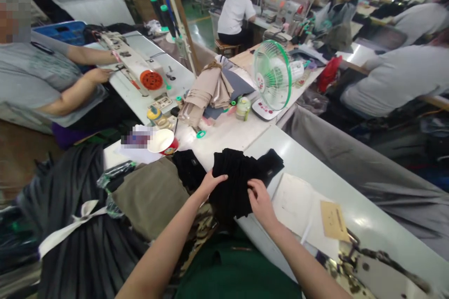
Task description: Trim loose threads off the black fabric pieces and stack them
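Note:
A bunched stack of black cloth pieces [231,182] lies in front of me at the table's near edge. My left hand [211,183] is closed on its left side, thumb on top and the other fingers hidden beneath the cloth. On the right side, my right hand [260,200] grips the edge with bent fingers. Another black piece with a small label [271,166] sticks out behind the stack to the right. To the left lies a further labelled black piece [190,166], beside an olive-grey cloth [152,196].
White paper sheets [293,201] and a brown card [334,220] lie right, near sewing-machine parts [379,266]. A paper bowl [161,141], a jar [242,109], beige cloth pieces [203,91] and a green fan [273,74] stand beyond. A co-worker [45,84] sits left at a sewing machine [136,67].

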The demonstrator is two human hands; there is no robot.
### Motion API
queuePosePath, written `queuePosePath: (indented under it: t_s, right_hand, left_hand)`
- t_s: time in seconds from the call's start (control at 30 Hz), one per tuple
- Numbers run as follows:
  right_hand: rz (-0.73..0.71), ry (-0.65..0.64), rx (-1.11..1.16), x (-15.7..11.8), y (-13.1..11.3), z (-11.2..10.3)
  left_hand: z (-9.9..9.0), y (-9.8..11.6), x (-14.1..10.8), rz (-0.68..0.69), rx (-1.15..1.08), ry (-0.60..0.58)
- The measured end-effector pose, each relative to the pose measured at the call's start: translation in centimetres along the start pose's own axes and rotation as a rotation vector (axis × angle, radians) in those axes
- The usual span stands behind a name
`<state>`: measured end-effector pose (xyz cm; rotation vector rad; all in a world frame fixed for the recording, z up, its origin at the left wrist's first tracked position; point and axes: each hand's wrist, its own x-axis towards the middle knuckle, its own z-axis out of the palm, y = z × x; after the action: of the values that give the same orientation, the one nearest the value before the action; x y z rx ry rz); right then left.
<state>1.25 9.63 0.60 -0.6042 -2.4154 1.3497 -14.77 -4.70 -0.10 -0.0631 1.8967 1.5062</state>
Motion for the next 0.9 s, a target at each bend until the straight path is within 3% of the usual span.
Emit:
queuePosePath:
  t_s: [0.27,0.47,0.6,0.9]
  right_hand:
    - [0.223,0.090,-0.052,-2.4,1.3,0.6]
    - [0.301,0.040,-0.099,0.2,0.2,2.6]
    - [0.366,0.030,-0.190,2.0,-1.5,4.4]
    - [0.463,-0.032,-0.322,2.1,-3.2,6.3]
  left_hand:
    - [1.7,0.5,-0.3,0.058,0.216,-0.066]
    - [0.4,1.1,-0.2,0.101,0.224,0.002]
    - [-0.5,0.4,-0.3,0.092,0.155,0.011]
    - [-0.9,-1.9,-0.7,0.086,0.048,-0.019]
